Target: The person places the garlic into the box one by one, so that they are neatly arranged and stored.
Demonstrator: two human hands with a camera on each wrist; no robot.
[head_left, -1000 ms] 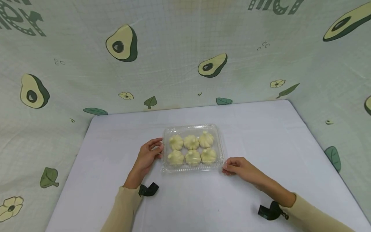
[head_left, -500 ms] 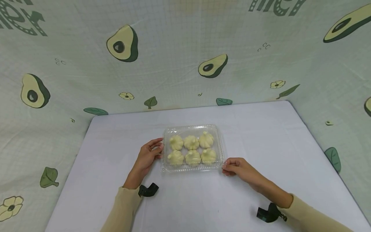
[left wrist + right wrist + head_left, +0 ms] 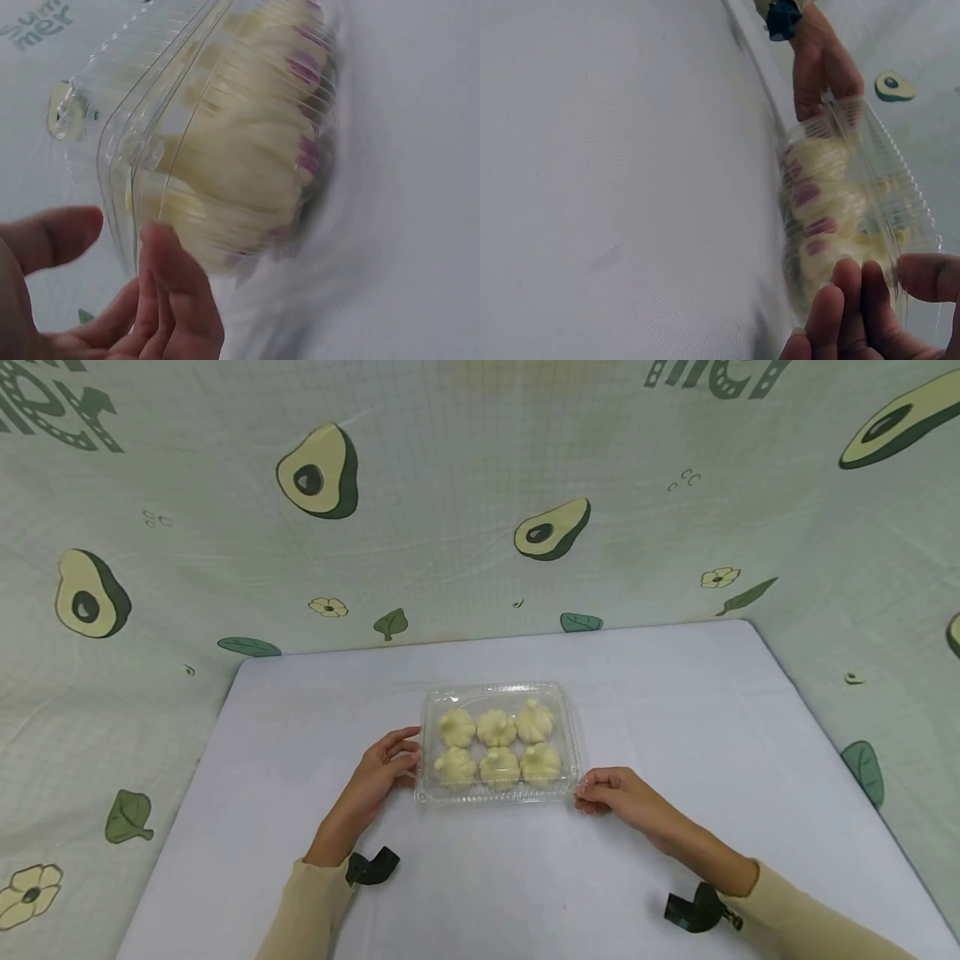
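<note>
A clear plastic clamshell container (image 3: 480, 695) lies on the white-covered table, its lid down. Inside are several pale garlic bulbs (image 3: 497, 727) in two rows; both wrist views show purple patches at their bases. At the container's left side is my left hand (image 3: 378, 777). The left wrist view shows its thumb (image 3: 64, 234) spread away from the other fingers, whose tips are right at the rim. My right hand (image 3: 622, 797) pinches the front right corner of the rim between thumb (image 3: 926, 276) and fingers.
White cloth covers the table (image 3: 480, 893). Behind and beside it hangs a pale green curtain (image 3: 450, 527) printed with avocados and leaves. Black wrist-mounted cameras sit below the left wrist (image 3: 372, 866) and the right wrist (image 3: 697, 908).
My left hand has shifted slightly toward the person, and its hold at the container's left side has loosened. The right hand and the container have stayed in place.
</note>
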